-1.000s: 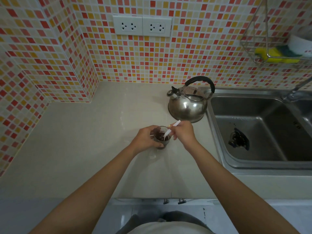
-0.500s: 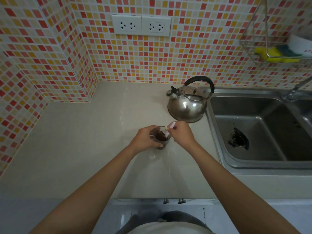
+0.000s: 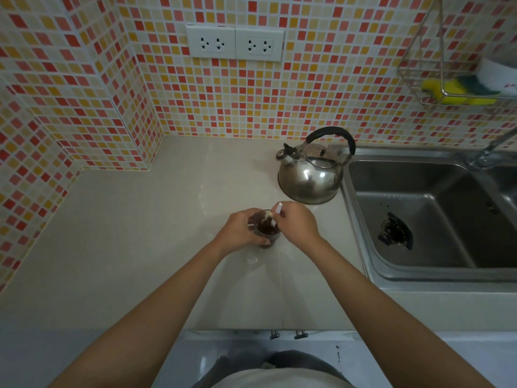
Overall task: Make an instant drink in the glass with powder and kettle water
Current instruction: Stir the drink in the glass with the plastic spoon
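I can read no text, label, brand or number anywhere from my view. The white container (image 3: 496, 75) in the wire rack (image 3: 419, 79) at the upper right bears a small reddish mark low on its side, too small and blurred for me to make out.

L hand (image 3: 242, 230) grips glass (image 3: 265, 230) w/ dark drink; R hand (image 3: 297, 223) holds white stirrer (image 3: 277, 209) in it.
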A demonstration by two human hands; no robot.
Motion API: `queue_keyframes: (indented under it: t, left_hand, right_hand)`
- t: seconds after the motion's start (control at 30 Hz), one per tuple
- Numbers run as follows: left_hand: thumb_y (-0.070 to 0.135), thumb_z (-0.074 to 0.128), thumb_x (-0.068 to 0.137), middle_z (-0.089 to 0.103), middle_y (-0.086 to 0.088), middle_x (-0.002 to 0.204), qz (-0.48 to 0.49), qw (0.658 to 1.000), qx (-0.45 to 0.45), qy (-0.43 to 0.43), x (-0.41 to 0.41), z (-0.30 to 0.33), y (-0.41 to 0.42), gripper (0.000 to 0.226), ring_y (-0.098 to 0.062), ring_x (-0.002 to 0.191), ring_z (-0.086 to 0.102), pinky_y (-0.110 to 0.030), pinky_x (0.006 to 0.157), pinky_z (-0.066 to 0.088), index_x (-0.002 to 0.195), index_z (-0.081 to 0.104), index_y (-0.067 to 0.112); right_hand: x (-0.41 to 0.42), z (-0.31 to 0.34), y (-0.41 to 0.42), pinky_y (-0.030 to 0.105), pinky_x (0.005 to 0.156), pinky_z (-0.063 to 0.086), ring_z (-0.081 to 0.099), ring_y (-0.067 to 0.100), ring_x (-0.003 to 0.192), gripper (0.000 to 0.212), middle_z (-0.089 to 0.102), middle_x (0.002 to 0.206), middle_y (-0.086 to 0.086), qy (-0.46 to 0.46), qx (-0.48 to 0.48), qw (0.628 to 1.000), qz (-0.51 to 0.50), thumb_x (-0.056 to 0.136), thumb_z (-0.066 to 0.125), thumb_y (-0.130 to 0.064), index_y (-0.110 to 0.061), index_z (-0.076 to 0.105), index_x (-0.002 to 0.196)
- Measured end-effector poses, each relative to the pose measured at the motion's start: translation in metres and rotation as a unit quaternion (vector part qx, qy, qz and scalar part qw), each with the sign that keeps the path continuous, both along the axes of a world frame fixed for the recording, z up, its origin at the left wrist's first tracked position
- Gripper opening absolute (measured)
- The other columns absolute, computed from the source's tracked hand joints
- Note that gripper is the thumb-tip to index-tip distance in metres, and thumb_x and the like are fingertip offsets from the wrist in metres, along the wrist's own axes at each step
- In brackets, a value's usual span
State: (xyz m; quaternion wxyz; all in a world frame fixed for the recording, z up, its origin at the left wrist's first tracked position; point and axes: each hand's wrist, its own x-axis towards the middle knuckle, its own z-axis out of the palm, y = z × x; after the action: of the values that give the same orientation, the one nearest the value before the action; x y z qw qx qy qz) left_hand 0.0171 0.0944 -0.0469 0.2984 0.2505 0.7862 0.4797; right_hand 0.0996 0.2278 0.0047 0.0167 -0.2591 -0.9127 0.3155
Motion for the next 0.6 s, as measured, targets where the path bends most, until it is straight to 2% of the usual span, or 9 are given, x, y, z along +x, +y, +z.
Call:
queue_keyframes:
  t: [0.03, 0.1, 0.17, 0.3, 0.43, 0.6]
  left_hand:
    - [0.015, 0.088, 0.047, 0.071, -0.002, 0.112, 0.000, 1.000, 0.000, 0.000, 0.0003, 0.0004, 0.0001, 0.074, -0.018, 0.107, 0.066, -0.041, 0.096, 0.053, 0.118, 0.065, 0.019]
    - [0.014, 0.088, 0.047, 0.071, -0.001, 0.111, -0.001, 1.000, 0.000, -0.003, 0.0004, 0.0006, 0.0002, 0.073, -0.018, 0.107, 0.066, -0.039, 0.095, 0.054, 0.116, 0.065, 0.020]
    - [0.013, 0.088, 0.048, 0.071, 0.002, 0.109, -0.002, 1.000, -0.002, 0.000, -0.0001, 0.0004, 0.0000, 0.070, -0.016, 0.104, 0.067, -0.035, 0.091, 0.055, 0.113, 0.065, 0.024]
    - [0.012, 0.088, 0.049, 0.070, -0.001, 0.113, -0.006, 1.000, -0.003, 0.005, -0.0001, -0.0001, 0.0010, 0.074, -0.018, 0.107, 0.065, -0.034, 0.094, 0.054, 0.118, 0.064, 0.020]
    - [0.009, 0.089, 0.051, 0.070, 0.000, 0.111, -0.004, 1.000, -0.005, 0.004, -0.0005, -0.0008, 0.0004, 0.071, -0.017, 0.105, 0.066, -0.035, 0.094, 0.054, 0.117, 0.065, 0.020]
    - [0.010, 0.088, 0.053, 0.069, -0.003, 0.116, -0.002, 1.000, -0.010, 0.001, 0.0005, -0.0004, 0.0012, 0.073, -0.020, 0.111, 0.064, -0.039, 0.098, 0.052, 0.121, 0.062, 0.017]
  right_hand:
    - [0.0000, -0.0015, 0.0019, 0.033, 0.069, 0.051, 0.065, 0.028, 0.080, 0.017, 0.071, 0.084, 0.010, -0.003, 0.002, 1.000, -0.014, 0.087, 0.055, -0.015, -0.014, 0.072, 0.088]
    - [-0.0012, -0.0036, 0.0028, 0.035, 0.069, 0.053, 0.066, 0.028, 0.075, 0.014, 0.070, 0.080, 0.010, -0.004, -0.058, 0.998, -0.019, 0.087, 0.059, -0.014, -0.011, 0.073, 0.084]
    - [-0.0006, -0.0023, -0.0007, 0.040, 0.074, 0.056, 0.066, 0.026, 0.076, 0.015, 0.071, 0.083, 0.011, 0.012, -0.099, 0.995, -0.005, 0.088, 0.061, -0.019, -0.010, 0.074, 0.089]
    - [0.0018, -0.0019, 0.0025, 0.032, 0.071, 0.050, 0.066, 0.028, 0.083, 0.019, 0.071, 0.089, 0.010, 0.007, -0.010, 1.000, -0.021, 0.091, 0.055, -0.019, -0.014, 0.072, 0.097]
    - [-0.0016, -0.0013, -0.0013, 0.038, 0.073, 0.054, 0.066, 0.029, 0.080, 0.019, 0.071, 0.088, 0.015, -0.001, -0.074, 0.997, -0.001, 0.090, 0.058, -0.019, -0.008, 0.073, 0.094]
    - [0.0007, -0.0022, 0.0036, 0.038, 0.074, 0.055, 0.066, 0.028, 0.081, 0.019, 0.071, 0.086, 0.010, 0.008, -0.013, 1.000, -0.003, 0.091, 0.055, -0.019, -0.013, 0.073, 0.092]
